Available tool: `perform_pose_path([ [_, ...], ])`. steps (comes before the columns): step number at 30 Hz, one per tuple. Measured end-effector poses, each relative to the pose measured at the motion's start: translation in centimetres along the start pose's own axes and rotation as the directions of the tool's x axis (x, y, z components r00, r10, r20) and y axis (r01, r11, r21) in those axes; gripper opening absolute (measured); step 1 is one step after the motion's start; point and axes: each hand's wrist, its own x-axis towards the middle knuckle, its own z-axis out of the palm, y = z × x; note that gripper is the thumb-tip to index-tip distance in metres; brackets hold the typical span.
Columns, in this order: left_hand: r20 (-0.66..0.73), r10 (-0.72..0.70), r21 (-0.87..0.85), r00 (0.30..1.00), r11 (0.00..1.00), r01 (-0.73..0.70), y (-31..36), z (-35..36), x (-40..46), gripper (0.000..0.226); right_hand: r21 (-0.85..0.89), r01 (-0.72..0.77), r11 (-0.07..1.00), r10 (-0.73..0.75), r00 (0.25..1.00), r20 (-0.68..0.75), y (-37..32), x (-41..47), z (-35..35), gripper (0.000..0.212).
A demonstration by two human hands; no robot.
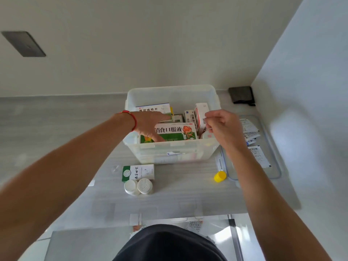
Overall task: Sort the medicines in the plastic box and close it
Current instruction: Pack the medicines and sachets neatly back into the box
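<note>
A translucent plastic box (175, 95) stands open on the grey counter, packed with upright medicine cartons. My left hand (148, 125) reaches into it, straight fingers pressing on the large green and white carton (175, 133) at the front. My right hand (224, 127) hovers at the box's right side, fingertips pinching the top of a tall white and red carton (201, 115). The box's lid (271, 147) lies flat to the right with several sachets (250, 132) on it. In front of the box lie a green and white carton (138, 172), two white bottles (138, 186) and a yellow cap (220, 176).
A dark cloth-like object (242, 95) sits in the back right corner by the wall. A dark wall plate (23, 43) is on the left wall. The counter's front edge (169, 215) runs just above my body.
</note>
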Motion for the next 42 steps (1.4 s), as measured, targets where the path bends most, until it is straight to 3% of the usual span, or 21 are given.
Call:
perform_pose_path([
  [2, -0.158, -0.011, -0.015, 0.987, 1.000, 0.009, -0.2, 0.3, -1.0, 0.077, 0.026, 0.074, 0.997, -0.073, 0.997, -0.026, 0.4, -0.7, -0.2, 0.018],
  [4, -0.372, 0.007, -0.175, 0.928, 0.982, -0.077, 0.0, 0.9, -2.8, 0.048, 0.109, 0.172, 0.979, -0.162, 0.982, -0.100, 0.9, -2.0, -0.9, 0.017],
  [7, -0.715, 0.080, -0.154, 0.694, 0.951, -0.268, 0.8, 2.3, -6.7, 0.030, 0.091, 0.241, 0.966, -0.209, 0.940, -0.270, 3.3, -4.3, -2.1, 0.016],
  [9, -0.833, 0.112, -0.091, 0.542, 0.939, -0.333, 1.6, 3.9, -9.4, 0.026, -0.011, 0.159, 0.987, -0.154, 0.934, -0.322, 5.6, -5.6, -2.5, 0.016],
  [11, -0.875, 0.086, -0.098, 0.476, 0.932, -0.349, 2.0, 5.9, -11.4, 0.020, -0.239, 0.057, 0.969, -0.118, 0.961, -0.249, 8.5, -6.3, -2.4, 0.013],
  [14, -0.865, 0.001, -0.175, 0.501, 0.936, -0.305, 1.1, 10.0, -12.7, 0.016, -0.654, 0.001, 0.757, 0.006, 1.000, 0.009, 12.6, -6.9, -1.3, 0.018],
  [17, -0.836, -0.050, -0.169, 0.546, 0.971, -0.170, -0.8, 14.7, -12.7, 0.020, -0.760, 0.026, 0.649, 0.104, 0.987, 0.122, 14.8, -7.8, 0.1, 0.033],
  [20, -0.727, -0.079, -0.085, 0.682, 0.996, 0.024, -2.3, 19.1, -11.6, 0.040, -0.728, 0.069, 0.682, 0.106, 0.976, 0.192, 15.4, -8.3, 1.2, 0.031],
  [23, -0.501, -0.164, -0.036, 0.850, 0.985, 0.169, -3.1, 22.0, -10.3, 0.071, -0.602, 0.173, 0.780, 0.034, 0.948, 0.317, 13.6, -8.7, 2.1, 0.026],
  [27, -0.442, -0.143, -0.101, 0.885, 0.989, 0.110, -3.9, 23.6, -8.8, 0.065, -0.336, 0.311, 0.889, -0.091, 0.839, 0.537, 8.2, -9.2, 1.9, 0.024],
  [29, -0.459, -0.132, -0.088, 0.878, 0.991, 0.103, -4.2, 23.9, -8.4, 0.067, -0.216, 0.382, 0.899, -0.223, 0.822, 0.524, 4.7, -8.8, 1.2, 0.028],
  [31, -0.473, -0.108, -0.060, 0.875, 0.994, 0.090, -4.4, 24.1, -8.3, 0.069, -0.139, 0.454, 0.880, -0.367, 0.836, 0.409, 1.5, -7.6, 0.4, 0.027],
  [34, -0.499, -0.046, -0.009, 0.865, 0.999, 0.048, -4.7, 24.0, -8.5, 0.068, -0.183, 0.504, 0.844, -0.470, 0.860, 0.200, -1.5, -4.3, -0.1, 0.019],
  [38, -0.527, -0.037, -0.072, 0.849, 0.997, -0.001, -4.1, 22.4, -9.6, 0.056, -0.312, 0.361, 0.879, -0.366, 0.930, 0.046, -1.9, 1.8, 1.9, 0.017],
  [42, -0.553, 0.071, -0.157, 0.830, 0.970, -0.187, -0.7, 18.5, -11.8, 0.053, -0.430, 0.300, 0.852, -0.280, 0.954, 0.112, -0.9, 6.5, 5.3, 0.018],
])
